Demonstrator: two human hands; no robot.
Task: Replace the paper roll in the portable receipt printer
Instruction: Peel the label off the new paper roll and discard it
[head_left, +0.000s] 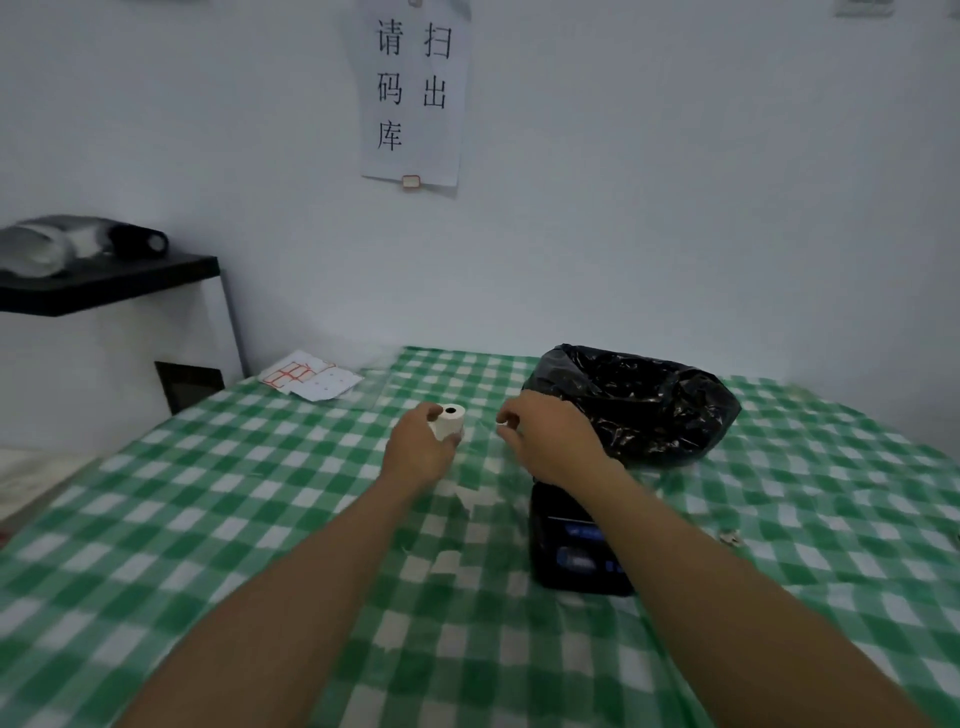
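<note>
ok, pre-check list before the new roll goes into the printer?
1. Paper roll held in left hand: ok.
2. Right hand pinching a small white bit beside the roll, possibly the paper's loose end: cannot tell.
3. Printer within reach, on the checked tablecloth under the right forearm: ok.
4. Printer lid open: cannot tell, forearm covers it.
5. Old roll removed: cannot tell.
6. Black bag standing open behind the printer for waste: ok.
</note>
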